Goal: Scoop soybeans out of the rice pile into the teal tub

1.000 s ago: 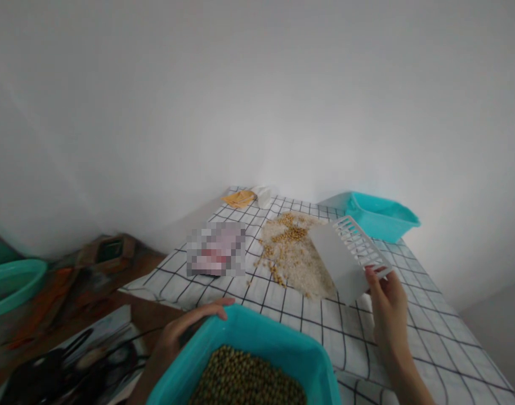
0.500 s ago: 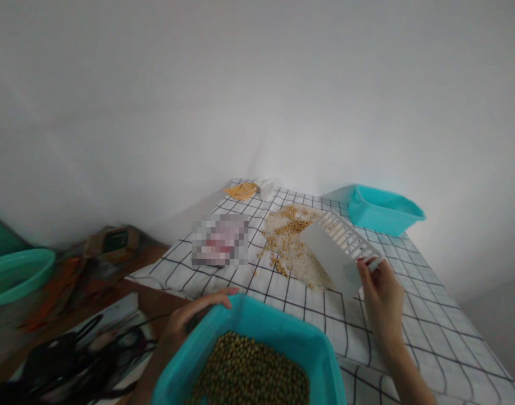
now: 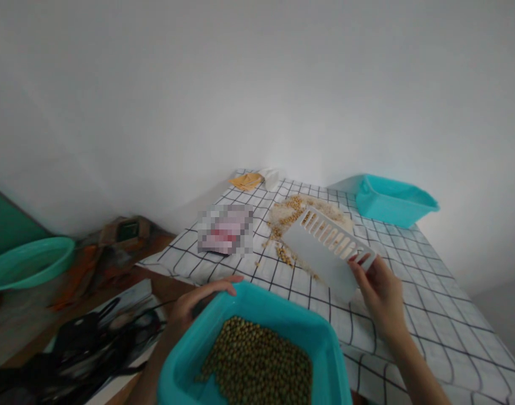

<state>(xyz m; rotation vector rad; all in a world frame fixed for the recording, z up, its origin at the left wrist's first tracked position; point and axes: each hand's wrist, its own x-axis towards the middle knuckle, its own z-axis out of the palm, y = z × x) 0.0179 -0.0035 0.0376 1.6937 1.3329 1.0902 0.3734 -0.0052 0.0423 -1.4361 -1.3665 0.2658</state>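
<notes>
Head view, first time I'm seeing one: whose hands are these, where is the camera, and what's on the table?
No machine here: the camera sits on a person's head, looking forward and down at their own bare hands. The left hand grips the rim of a teal tub filled with green beans. The right hand holds a white slotted scoop tilted over a pile of rice and yellow beans on the checked tablecloth. A second teal tub stands at the far right.
</notes>
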